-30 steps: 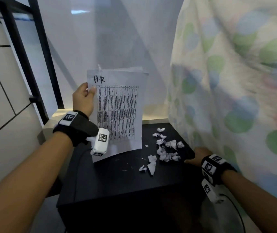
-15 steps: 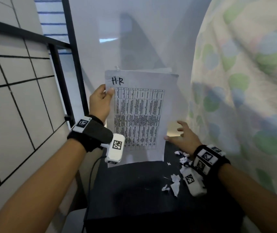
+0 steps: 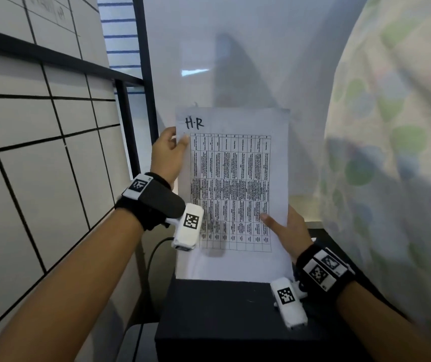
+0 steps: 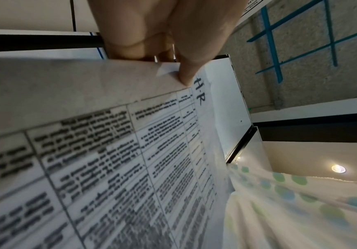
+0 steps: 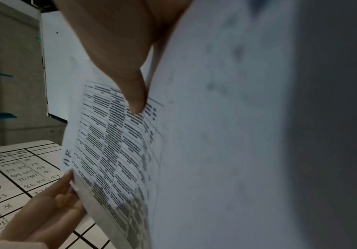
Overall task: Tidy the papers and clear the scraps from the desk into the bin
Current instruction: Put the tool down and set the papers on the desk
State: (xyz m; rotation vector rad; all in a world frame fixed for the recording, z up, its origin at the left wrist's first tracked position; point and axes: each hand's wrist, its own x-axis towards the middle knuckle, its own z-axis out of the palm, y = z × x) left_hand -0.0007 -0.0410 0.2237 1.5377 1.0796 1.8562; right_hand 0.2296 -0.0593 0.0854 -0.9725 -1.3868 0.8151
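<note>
A stack of white papers point(image 3: 235, 184), headed "H·R" over a printed table, stands upright with its lower edge on the black desk point(image 3: 217, 309). My left hand point(image 3: 172, 150) pinches the stack's upper left edge, thumb on the front, as the left wrist view shows on the papers point(image 4: 130, 151). My right hand point(image 3: 279, 226) holds the lower right edge, thumb on the printed face, fingers behind; the right wrist view shows this thumb on the papers point(image 5: 120, 143). The scraps are hidden behind the papers and my right arm.
A whiteboard with a black grid point(image 3: 39, 152) stands to the left, with a black frame post point(image 3: 141, 74) beside it. A dotted fabric sheet point(image 3: 392, 152) hangs close on the right. A cable point(image 3: 151, 257) runs down the desk's left side.
My right hand left the scraps, rose and took hold of the papers' lower right edge. My left hand has kept its pinch on the upper left edge. The head view swung left.
</note>
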